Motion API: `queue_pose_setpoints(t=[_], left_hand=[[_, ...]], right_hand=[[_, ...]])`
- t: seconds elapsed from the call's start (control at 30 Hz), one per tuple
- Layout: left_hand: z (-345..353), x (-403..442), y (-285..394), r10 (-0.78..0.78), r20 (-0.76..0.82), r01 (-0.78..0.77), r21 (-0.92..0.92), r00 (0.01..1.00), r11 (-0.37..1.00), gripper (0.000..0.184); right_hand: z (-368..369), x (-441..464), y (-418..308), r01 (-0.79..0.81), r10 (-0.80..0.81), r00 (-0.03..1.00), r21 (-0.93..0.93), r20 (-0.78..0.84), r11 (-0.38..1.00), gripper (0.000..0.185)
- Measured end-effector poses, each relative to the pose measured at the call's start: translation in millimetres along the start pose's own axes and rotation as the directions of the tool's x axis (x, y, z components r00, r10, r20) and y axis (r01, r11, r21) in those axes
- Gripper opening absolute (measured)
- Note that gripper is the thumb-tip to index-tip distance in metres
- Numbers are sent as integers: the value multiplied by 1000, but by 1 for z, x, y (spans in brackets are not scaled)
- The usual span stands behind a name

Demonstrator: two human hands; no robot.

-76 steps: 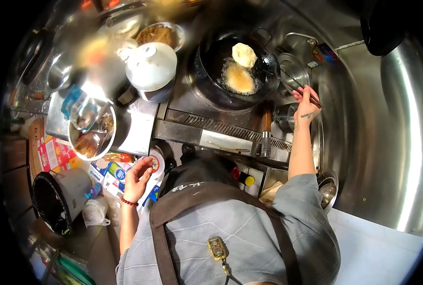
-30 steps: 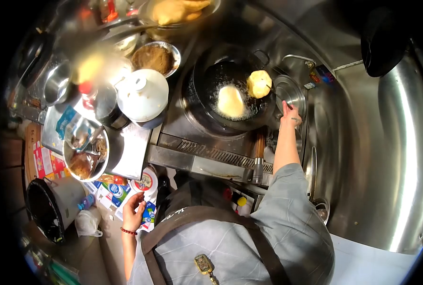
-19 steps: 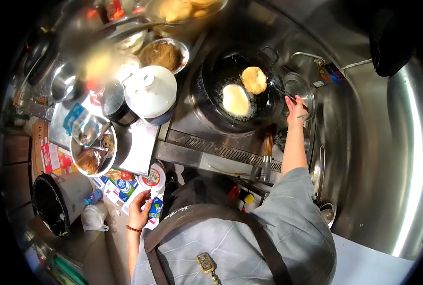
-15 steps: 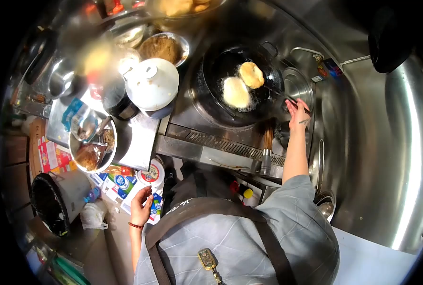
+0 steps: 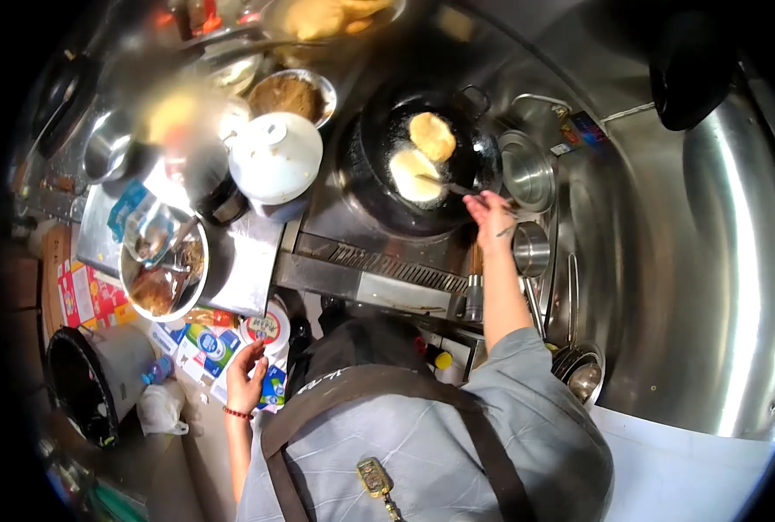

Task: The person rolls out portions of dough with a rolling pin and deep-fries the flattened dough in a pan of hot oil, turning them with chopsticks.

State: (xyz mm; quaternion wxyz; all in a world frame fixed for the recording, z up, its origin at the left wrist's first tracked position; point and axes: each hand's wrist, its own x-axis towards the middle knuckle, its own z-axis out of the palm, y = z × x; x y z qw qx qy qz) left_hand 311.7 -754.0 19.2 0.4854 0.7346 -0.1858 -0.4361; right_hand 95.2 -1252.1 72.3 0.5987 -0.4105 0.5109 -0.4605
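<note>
My right hand (image 5: 492,219) grips a long, thin dark cooking utensil (image 5: 461,188); whether it is chopsticks or tongs I cannot tell. Its tip touches or hovers over a pale round flatbread (image 5: 414,175) in a black wok (image 5: 365,165). Just beyond that piece, a browner flatbread (image 5: 432,137) lies in the bubbling oil. My left hand (image 5: 245,379) hangs low at my side with nothing in it, fingers loosely bent and thumb apart, above printed boxes and near a round white tub (image 5: 265,325).
Left of the wok stand a white lidded pot (image 5: 276,161), a bowl of brown filling (image 5: 291,96) and a white basin (image 5: 126,283). A black-lined bin (image 5: 78,383) is at lower left. Steel pots (image 5: 531,248) and a curved steel wall (image 5: 701,287) bound the right.
My right hand has swung left and a little down, bringing the utensil's tip from beside the browner flatbread to the pale one. My left hand stays low and empty. The view has shifted slightly.
</note>
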Motion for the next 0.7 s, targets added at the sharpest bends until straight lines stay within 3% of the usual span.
queue_pose_setpoints(t=[0.23,0.33,0.47,0.57,0.63,0.67,0.7], left_hand=[[-9,-10,-9,-17,12,17,32,1000,999,35],[-8,-12,-22,-15,7,15,13,1000,1000,35],[-6,-11,-14,-4,51,1,57,999,998,36],[-7,-13,-23,18,-5,-18,20,1000,1000,35],[-13,-16,-30,-34,-4,34,-18,999,999,35],[-19,-16,-36,-39,40,37,54,998,998,36],[-25,-18,-37,-38,35,36,59,999,998,36]], right_hand=[[-18,-3,-5,94,-99,995,-179,-17,979,18],[-11,-13,-18,166,-167,986,-149,4,975,21],[1,-23,-12,115,-105,991,-124,80,986,23],[-3,-27,-7,394,-371,919,-267,133,880,19],[-7,-40,-12,525,-491,849,-404,195,749,21],[-9,-50,-15,591,-543,802,-460,248,662,21],[-5,-54,-12,591,-542,803,-455,248,667,21]])
